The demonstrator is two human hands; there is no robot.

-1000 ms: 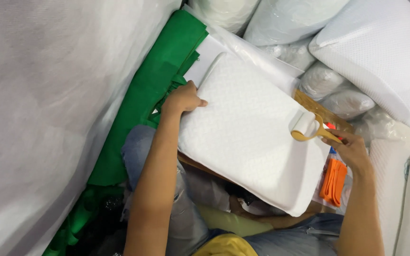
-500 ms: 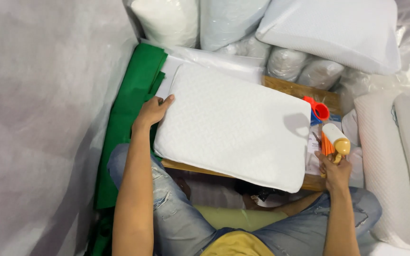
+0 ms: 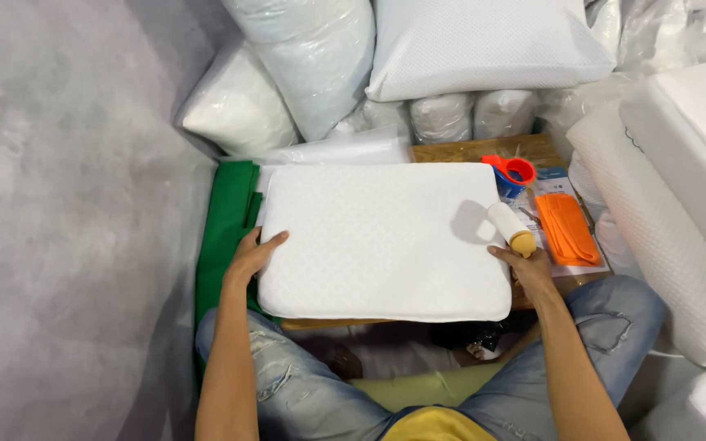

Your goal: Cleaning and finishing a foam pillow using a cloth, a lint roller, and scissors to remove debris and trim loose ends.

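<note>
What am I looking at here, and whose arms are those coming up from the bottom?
There is no machine here. The arms belong to a person who wears a camera on the head, so the picture looks down from that person's eyes onto the lap and hands.

In the middle lies a white pillow on a low wooden board. The left hand grips the pillow's left edge. The right hand holds a lint roller, a white roll on a yellow handle, at the pillow's right edge.

Next to the right hand sit an orange folded cloth and a red and blue tape holder. A green cloth lies along the pillow's left side. All around are more white pillows in clear plastic bags. The person wears ripped blue jeans.
</note>
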